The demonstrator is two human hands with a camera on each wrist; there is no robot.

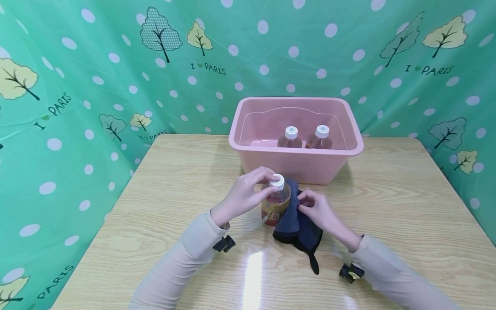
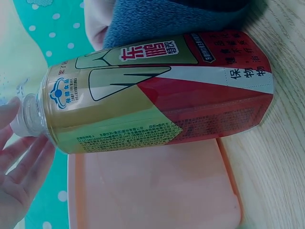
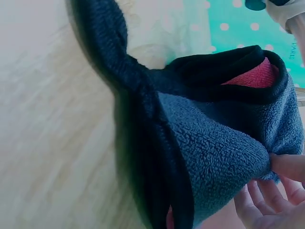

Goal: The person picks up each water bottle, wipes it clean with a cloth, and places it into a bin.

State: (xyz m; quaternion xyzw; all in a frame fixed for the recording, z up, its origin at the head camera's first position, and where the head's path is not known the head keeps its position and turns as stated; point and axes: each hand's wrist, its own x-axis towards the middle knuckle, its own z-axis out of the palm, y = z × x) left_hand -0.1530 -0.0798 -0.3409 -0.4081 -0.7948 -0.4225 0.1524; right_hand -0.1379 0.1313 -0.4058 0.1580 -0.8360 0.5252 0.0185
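Observation:
A drink bottle (image 1: 274,210) with a white cap, gold and red label, stands upright on the table in front of the pink bin. My left hand (image 1: 248,191) grips it by the cap (image 1: 277,181) between thumb and fingers; the left wrist view shows the bottle's label (image 2: 162,90) close up. Against the bottle's right side lies a dark blue towel (image 1: 290,221) with black edging and a hanging loop. My right hand (image 1: 315,209) pinches a fold of that towel. In the right wrist view a bit of pink lining (image 3: 252,74) shows inside the towel (image 3: 214,152).
Just behind the hands stands a pink plastic bin (image 1: 294,165). Two more white-capped bottles, one with its cap (image 1: 291,132) left of the other cap (image 1: 322,131), stand inside it. A green dotted curtain (image 1: 209,90) hangs behind the wooden table (image 1: 186,172).

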